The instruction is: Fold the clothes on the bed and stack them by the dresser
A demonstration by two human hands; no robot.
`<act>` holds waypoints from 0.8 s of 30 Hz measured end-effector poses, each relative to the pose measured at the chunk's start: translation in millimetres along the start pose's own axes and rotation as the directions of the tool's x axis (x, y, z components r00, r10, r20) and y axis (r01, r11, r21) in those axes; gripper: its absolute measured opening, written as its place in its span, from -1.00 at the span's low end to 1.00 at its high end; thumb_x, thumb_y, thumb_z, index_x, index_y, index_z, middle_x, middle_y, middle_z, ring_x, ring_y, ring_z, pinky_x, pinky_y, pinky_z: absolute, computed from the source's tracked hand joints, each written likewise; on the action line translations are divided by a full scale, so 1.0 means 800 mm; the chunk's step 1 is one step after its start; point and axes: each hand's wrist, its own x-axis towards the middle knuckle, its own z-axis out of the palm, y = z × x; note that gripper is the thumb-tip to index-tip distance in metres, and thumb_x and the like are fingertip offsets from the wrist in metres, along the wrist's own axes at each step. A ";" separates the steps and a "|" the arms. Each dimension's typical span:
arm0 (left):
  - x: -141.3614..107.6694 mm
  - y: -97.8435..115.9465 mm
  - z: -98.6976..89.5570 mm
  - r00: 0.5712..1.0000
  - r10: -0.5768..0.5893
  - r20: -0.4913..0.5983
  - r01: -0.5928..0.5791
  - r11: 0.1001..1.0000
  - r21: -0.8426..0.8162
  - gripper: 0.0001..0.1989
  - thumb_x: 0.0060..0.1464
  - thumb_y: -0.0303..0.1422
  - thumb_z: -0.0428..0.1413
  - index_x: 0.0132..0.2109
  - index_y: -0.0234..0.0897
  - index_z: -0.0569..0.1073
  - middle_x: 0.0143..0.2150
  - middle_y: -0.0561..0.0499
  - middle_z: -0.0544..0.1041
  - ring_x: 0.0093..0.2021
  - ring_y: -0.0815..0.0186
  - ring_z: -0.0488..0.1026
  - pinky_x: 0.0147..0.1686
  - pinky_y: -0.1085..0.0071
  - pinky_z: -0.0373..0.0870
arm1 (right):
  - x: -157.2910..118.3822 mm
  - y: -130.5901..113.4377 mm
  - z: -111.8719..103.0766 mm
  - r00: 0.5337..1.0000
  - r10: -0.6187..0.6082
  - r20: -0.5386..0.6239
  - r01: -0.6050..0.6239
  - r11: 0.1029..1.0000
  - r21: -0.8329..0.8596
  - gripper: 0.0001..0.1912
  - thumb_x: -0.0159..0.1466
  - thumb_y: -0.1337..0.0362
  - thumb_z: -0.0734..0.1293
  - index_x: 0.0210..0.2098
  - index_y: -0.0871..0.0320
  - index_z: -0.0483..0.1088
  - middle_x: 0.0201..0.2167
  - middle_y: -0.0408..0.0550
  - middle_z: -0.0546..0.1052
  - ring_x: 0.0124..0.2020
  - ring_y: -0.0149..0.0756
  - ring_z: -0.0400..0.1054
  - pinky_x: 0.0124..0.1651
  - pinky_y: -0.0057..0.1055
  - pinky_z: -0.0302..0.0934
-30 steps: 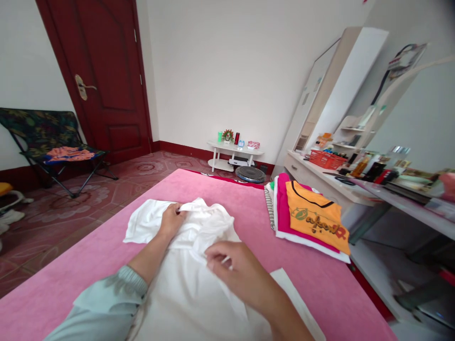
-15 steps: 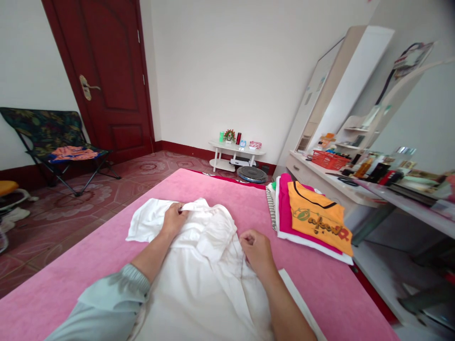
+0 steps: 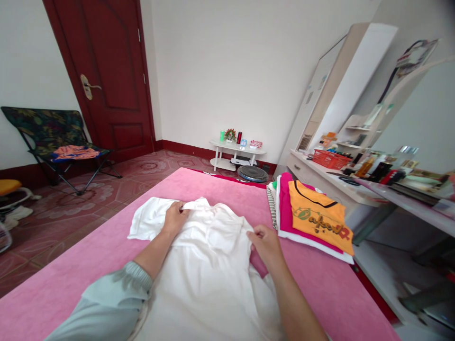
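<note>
A white shirt (image 3: 209, 270) lies spread over the pink bed cover (image 3: 320, 293), its far end turned away from me and one sleeve out to the left. My left hand (image 3: 175, 219) is closed on the cloth near the left shoulder. On the right, my right hand (image 3: 265, 241) pinches the shirt's edge between thumb and fingers. Some creases run across the upper part. To the right of my right hand sits a stack of folded clothes, with a yellow printed shirt (image 3: 318, 215) on top.
Right of the bed stands a dressing table with a red basket (image 3: 330, 159) and several bottles. A folding chair (image 3: 57, 137) with clothes on it is at the left by a dark red door (image 3: 106, 85). A small white table (image 3: 236, 148) stands against the far wall.
My right hand has moved a little to the right, drawing the shirt's edge with it. The bunched upper cloth now lies flatter and wider. My left hand stays in place.
</note>
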 end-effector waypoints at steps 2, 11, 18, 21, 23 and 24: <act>0.000 0.002 -0.001 1.000 -0.003 0.001 0.003 1.000 0.016 -0.80 0.00 -0.30 0.00 -0.34 -0.29 0.47 -0.35 0.00 0.51 -0.27 0.25 0.43 -0.24 0.43 0.31 | 0.008 -0.014 -0.031 0.982 0.108 -0.153 -0.071 0.971 0.228 -0.77 0.01 0.14 0.38 -0.57 0.11 0.26 -0.76 -0.24 0.36 -0.69 -0.35 0.29 -0.62 -0.48 0.10; 0.001 -0.006 0.004 0.997 0.067 -0.028 -0.067 0.998 0.010 -0.82 -0.01 -0.33 0.02 -0.35 -0.30 0.47 -0.36 -0.03 0.49 -0.30 0.26 0.41 -0.25 0.41 0.29 | 0.010 -0.056 -0.123 0.600 0.123 -0.790 0.480 0.734 0.479 -0.79 0.00 0.36 0.38 -0.34 0.12 0.37 -0.53 -0.20 0.44 -0.51 -0.42 0.36 -0.42 -0.46 0.32; 0.000 -0.002 0.004 0.996 0.085 -0.020 -0.085 0.996 -0.002 -0.84 -0.03 -0.38 0.03 -0.33 -0.31 0.50 -0.35 -0.03 0.48 -0.29 0.24 0.41 -0.25 0.40 0.29 | 0.004 -0.065 -0.071 0.583 -0.265 -0.768 0.502 0.861 0.084 -0.74 0.13 0.32 0.30 -0.15 0.13 0.36 -0.20 -0.08 0.45 -0.25 -0.34 0.38 -0.13 -0.30 0.30; -0.001 0.004 0.002 0.998 0.067 -0.011 -0.067 0.998 -0.001 -0.86 -0.03 -0.40 0.05 -0.35 -0.31 0.50 -0.35 -0.03 0.47 -0.30 0.25 0.40 -0.25 0.40 0.30 | 0.017 -0.043 -0.042 0.765 -0.421 -0.488 0.439 0.895 -0.084 -0.84 0.18 0.31 0.22 -0.28 0.14 0.42 -0.21 -0.02 0.45 -0.12 -0.26 0.35 -0.02 -0.26 0.24; -0.002 0.007 0.001 0.998 0.061 -0.009 -0.061 0.998 -0.002 -0.87 -0.03 -0.42 0.04 -0.36 -0.30 0.49 -0.35 -0.02 0.47 -0.30 0.26 0.40 -0.25 0.41 0.30 | 0.035 -0.017 -0.028 0.854 -0.424 -0.300 0.382 0.904 -0.191 -0.82 0.16 0.32 0.20 -0.32 0.13 0.43 -0.19 0.02 0.46 -0.09 -0.22 0.35 -0.02 -0.26 0.24; -0.002 0.008 0.000 0.998 0.061 -0.009 -0.061 0.998 -0.002 -0.87 -0.03 -0.43 0.04 -0.36 -0.30 0.49 -0.36 -0.02 0.47 -0.30 0.26 0.40 -0.25 0.41 0.29 | 0.046 -0.003 -0.023 0.888 -0.396 -0.236 0.342 0.909 -0.239 -0.80 0.13 0.33 0.20 -0.32 0.14 0.44 -0.20 0.04 0.47 -0.11 -0.20 0.36 -0.04 -0.24 0.26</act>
